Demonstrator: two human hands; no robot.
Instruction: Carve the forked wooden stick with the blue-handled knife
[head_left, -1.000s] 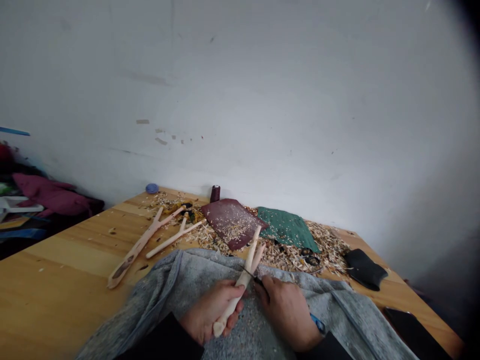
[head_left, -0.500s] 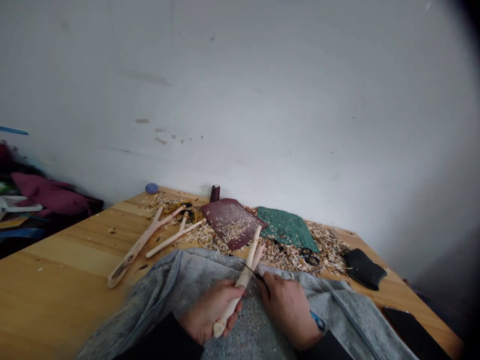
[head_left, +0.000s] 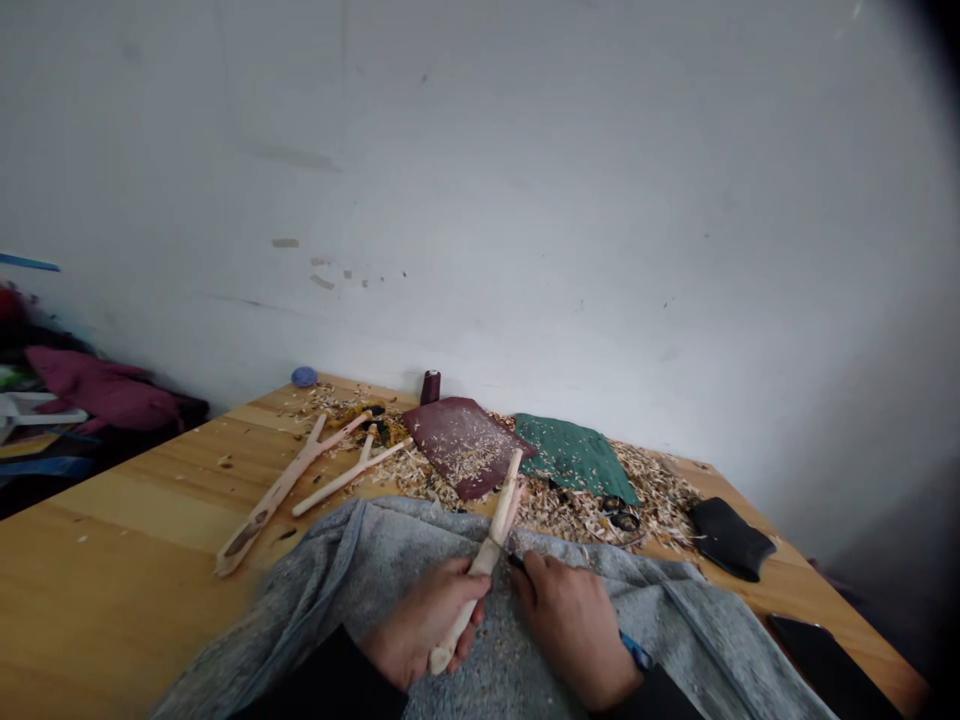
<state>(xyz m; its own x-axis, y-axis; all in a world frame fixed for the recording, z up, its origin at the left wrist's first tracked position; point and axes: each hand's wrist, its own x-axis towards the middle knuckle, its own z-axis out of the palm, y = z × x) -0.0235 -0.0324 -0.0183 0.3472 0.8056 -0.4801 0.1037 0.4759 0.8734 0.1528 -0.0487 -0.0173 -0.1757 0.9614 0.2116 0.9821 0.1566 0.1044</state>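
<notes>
My left hand [head_left: 424, 625] grips a pale forked wooden piece [head_left: 489, 556], carved and standing tilted over my lap, its lower end below my fist. My right hand [head_left: 574, 630] is closed around a small knife [head_left: 516, 562], right next to the wood. Most of the blade and the handle are hidden by my fingers and the wood. A grey knitted cloth [head_left: 420, 565] covers my lap under both hands, dusted with fine shavings.
The wooden table [head_left: 127, 510] holds two more forked wooden pieces [head_left: 277, 490], maroon leather [head_left: 461, 445], green leather [head_left: 574, 458], heaped shavings [head_left: 577, 512], a thread spool [head_left: 430, 387], a black pouch [head_left: 727, 538] and a black phone [head_left: 825, 655]. A white wall stands behind.
My right hand has shifted toward the wood, and the knife blade, long and visible earlier, is now mostly hidden. The wooden piece and my left hand have barely moved.
</notes>
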